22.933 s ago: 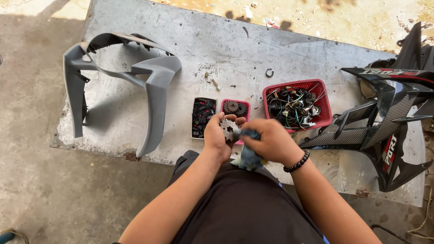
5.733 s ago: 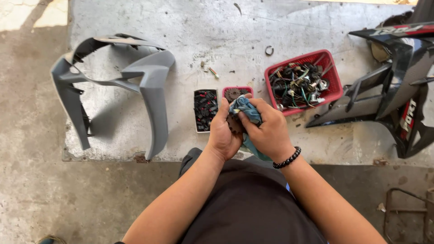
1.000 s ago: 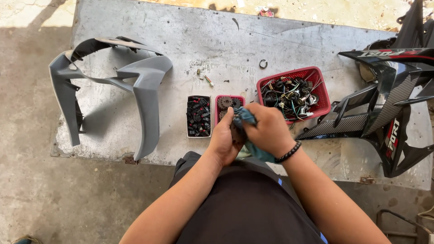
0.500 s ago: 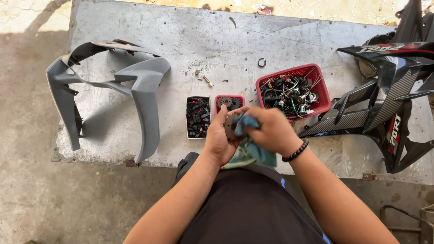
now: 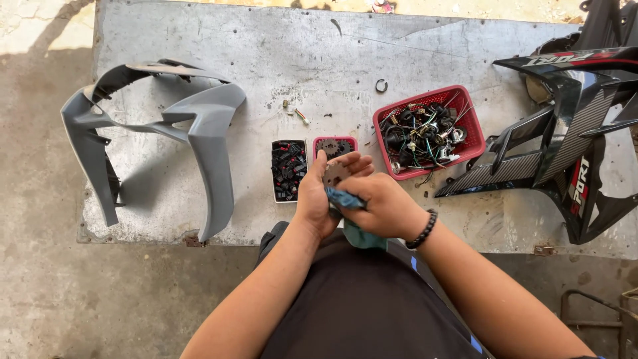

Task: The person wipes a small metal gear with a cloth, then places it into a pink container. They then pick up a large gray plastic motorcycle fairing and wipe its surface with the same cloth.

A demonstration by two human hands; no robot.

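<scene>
A grey plastic fairing (image 5: 156,129) lay at the left end of the concrete surface (image 5: 425,50), its 2 long arms pointing toward the near edge. To its right sat a small tray of black parts (image 5: 288,170), and just beside that a small red tray (image 5: 335,145) with dark metal pieces in it. In front of these 2 trays, over the near edge of the surface, the person's left hand (image 5: 321,193) held a small toothed metal gear (image 5: 335,174), the grip closed on it with the fingers curled up behind and the thumb along its left side. The right hand (image 5: 382,206), a black bead bracelet (image 5: 423,229) on its wrist, gripped a blue-green rag (image 5: 345,199) and pressed it against the lower edge of the gear; more of the rag hung below the hands. Farther right stood a larger red basket (image 5: 428,133) full of tangled wires and connectors, with a small dark ring (image 5: 381,86) lying apart behind it. A black fairing (image 5: 565,143) with red trim covered the right end of the surface.
</scene>
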